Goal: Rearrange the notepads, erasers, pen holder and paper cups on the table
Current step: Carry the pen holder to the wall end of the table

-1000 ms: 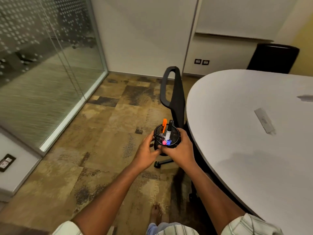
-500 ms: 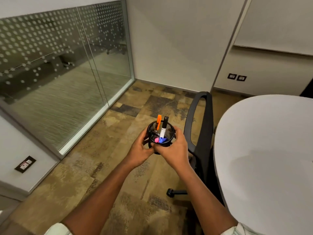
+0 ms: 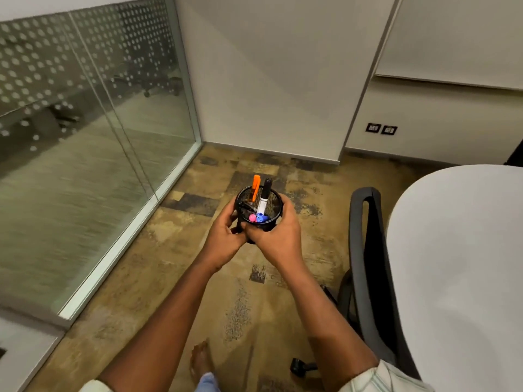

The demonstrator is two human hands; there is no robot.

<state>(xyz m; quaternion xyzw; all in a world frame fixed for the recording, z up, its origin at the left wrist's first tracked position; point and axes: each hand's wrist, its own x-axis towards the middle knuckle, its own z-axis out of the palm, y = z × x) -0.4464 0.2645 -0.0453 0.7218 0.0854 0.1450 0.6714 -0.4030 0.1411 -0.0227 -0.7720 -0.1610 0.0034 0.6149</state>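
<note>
Currently both hands, left hand point(image 3: 223, 239) and right hand point(image 3: 276, 239), curl around the round black mesh pen holder point(image 3: 259, 209) (markers inside, no legible labels), held above patterned floor point(image 3: 141, 278).

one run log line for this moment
pen holder: upright, held over floor, off table | left hand: grips it | right hand: grips it | inside: orange highlighter, black-capped marker

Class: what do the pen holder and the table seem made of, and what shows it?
Pen holder: black mesh, probably painted metal; a fine grid shows on its inner wall. Table: smooth matt white top, perhaps laminate; no grain shows.
</note>
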